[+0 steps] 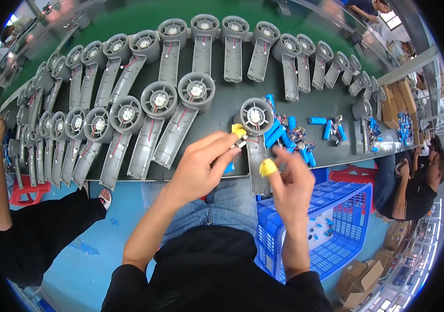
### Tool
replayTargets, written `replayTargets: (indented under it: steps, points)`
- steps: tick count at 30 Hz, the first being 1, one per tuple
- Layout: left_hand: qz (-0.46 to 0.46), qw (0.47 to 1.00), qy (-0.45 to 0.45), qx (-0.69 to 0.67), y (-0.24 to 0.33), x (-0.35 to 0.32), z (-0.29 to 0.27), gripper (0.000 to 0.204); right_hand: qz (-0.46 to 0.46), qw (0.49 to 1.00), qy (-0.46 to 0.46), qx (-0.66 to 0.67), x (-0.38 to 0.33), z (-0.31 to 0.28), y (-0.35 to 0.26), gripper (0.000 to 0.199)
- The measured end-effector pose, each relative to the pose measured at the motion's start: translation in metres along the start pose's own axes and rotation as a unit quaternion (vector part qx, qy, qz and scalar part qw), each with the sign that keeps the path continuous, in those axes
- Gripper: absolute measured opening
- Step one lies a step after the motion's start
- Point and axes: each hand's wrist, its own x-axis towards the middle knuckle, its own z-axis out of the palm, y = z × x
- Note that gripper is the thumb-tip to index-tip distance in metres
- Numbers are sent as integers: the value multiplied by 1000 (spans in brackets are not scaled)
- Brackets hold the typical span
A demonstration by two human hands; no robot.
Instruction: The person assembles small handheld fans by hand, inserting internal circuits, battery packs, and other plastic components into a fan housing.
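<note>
My left hand (198, 169), a yellow finger cot on one fingertip, pinches a small circuit board (241, 140) beside a grey fan housing (256, 116). Under those fingers shows a bit of a blue cylindrical cell (229, 167); whether it is joined to the board is hidden. The housing lies on the table, its round fan end away from me and its open handle shell (257, 165) pointing toward me past the edge. Over the right side of this shell hovers my right hand (292, 184), thumb in a yellow cot. Its thumb and fingers are apart, slightly blurred, with nothing visible between them.
Rows of similar grey housings (196, 91) cover the dark table (222, 96) to the left and back. Blue cells with wires (284, 132) lie heaped right of my housing. A blue crate (310, 255) stands below the edge at right. People sit at both sides.
</note>
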Motion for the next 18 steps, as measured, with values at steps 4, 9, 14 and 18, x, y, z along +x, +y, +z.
replayTargets:
  steps: [4,9,14,18]
  points:
    - [-136,956,-2,-259,10,-1,10,29,220,943,-92,231,-27,-1,1,16]
    - [-133,971,64,-191,62,34,-27,27,187,936,-105,278,39,-32,-40,15]
    - [-32,974,147,168,40,170,-113,24,15,980,-154,128,209,6,-57,25]
    - [-114,954,116,253,-22,261,-165,21,-13,988,-124,91,324,78,-38,27]
